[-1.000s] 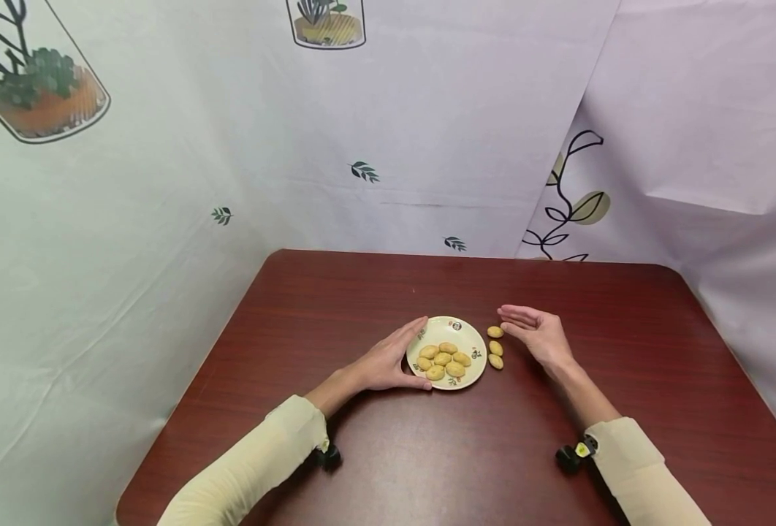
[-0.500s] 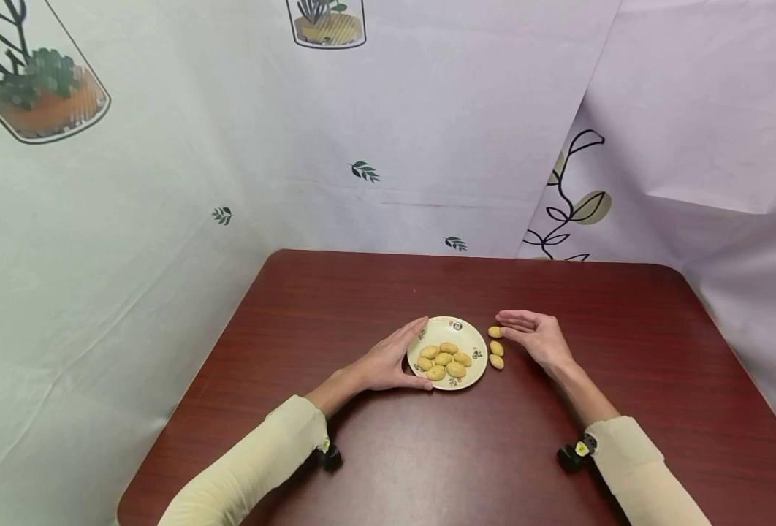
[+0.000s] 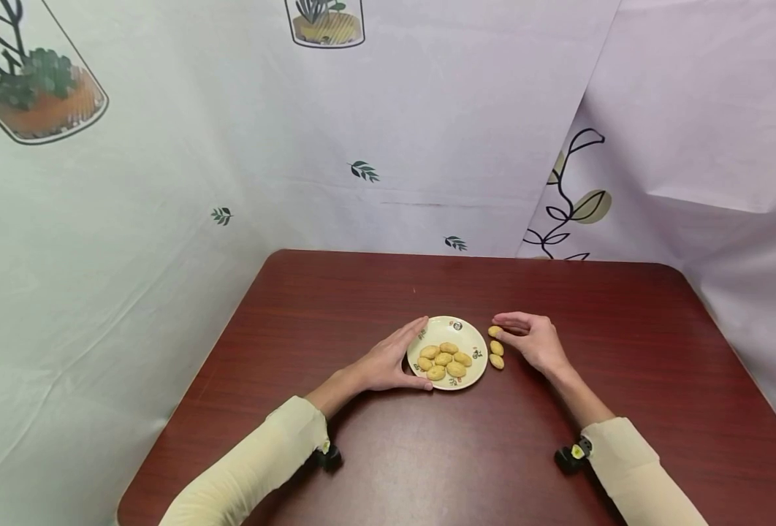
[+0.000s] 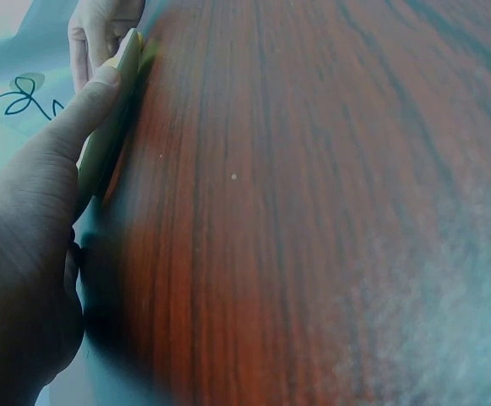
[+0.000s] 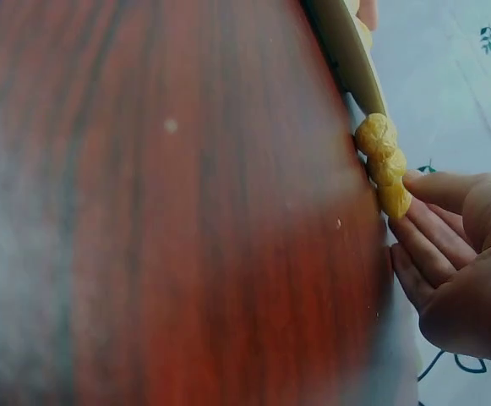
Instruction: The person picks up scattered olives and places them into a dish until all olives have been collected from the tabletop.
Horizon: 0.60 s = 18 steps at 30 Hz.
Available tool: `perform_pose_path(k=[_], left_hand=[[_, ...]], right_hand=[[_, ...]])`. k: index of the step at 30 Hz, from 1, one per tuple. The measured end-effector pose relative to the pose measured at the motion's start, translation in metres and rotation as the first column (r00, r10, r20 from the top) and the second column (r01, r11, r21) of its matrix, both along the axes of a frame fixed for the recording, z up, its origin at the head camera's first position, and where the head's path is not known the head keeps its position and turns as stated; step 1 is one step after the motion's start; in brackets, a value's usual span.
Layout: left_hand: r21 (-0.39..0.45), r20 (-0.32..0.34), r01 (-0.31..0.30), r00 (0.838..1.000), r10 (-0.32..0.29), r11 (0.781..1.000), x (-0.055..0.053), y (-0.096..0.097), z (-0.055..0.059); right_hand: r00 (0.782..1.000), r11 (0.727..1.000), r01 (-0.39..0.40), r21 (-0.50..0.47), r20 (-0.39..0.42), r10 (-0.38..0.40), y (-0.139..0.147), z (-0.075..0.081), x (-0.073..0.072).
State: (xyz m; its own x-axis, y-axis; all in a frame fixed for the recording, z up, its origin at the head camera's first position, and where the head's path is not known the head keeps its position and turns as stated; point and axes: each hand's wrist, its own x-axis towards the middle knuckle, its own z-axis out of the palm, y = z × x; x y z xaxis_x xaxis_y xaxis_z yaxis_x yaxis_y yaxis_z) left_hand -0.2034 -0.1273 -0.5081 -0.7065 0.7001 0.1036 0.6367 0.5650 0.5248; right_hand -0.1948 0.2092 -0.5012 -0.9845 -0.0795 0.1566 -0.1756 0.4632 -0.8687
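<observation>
My left hand (image 3: 386, 363) grips the left side of a small cream plate (image 3: 446, 326), its thumb over the near rim and its fingers along the far-left rim. The plate has printed motifs and bears several small yellow potatoes (image 3: 443, 359). Right of it, three more lie in a short row on the table. My right hand (image 3: 534, 340) pinches the farthest potato (image 3: 495, 331), thumb at its right end, fingers at its far side. The middle potato (image 3: 496, 348) and nearest potato (image 3: 496, 361) lie untouched. In the right wrist view the thumb and fingertips meet the end potato (image 5: 395, 201).
The dark red-brown wooden table (image 3: 421, 453) has rounded far corners. White fabric (image 3: 414, 109) with printed plants hangs behind it and along both sides. A small black device (image 3: 329, 458) is strapped at the left wrist, another device (image 3: 568, 459) at the right.
My right hand has moved a little left and closed in on the farthest potato. My left hand and the plate have stayed in place.
</observation>
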Motion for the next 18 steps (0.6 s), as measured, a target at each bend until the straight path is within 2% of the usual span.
perform_pose_path(k=[9, 18], left_hand=[[0.005, 0.000, -0.002, 1.000, 0.002, 1.000, -0.0012, -0.0008, -0.0017], [0.006, 0.003, 0.001, 1.000, -0.001, 1.000, -0.0011, -0.0004, -0.0011]], right_hand=[[0.999, 0.992, 0.014, 0.124, -0.041, -0.009, -0.0028, 0.0011, 0.0001], [0.995, 0.986, 0.050, 0.161, -0.091, -0.036, -0.0042, 0.0006, -0.0005]])
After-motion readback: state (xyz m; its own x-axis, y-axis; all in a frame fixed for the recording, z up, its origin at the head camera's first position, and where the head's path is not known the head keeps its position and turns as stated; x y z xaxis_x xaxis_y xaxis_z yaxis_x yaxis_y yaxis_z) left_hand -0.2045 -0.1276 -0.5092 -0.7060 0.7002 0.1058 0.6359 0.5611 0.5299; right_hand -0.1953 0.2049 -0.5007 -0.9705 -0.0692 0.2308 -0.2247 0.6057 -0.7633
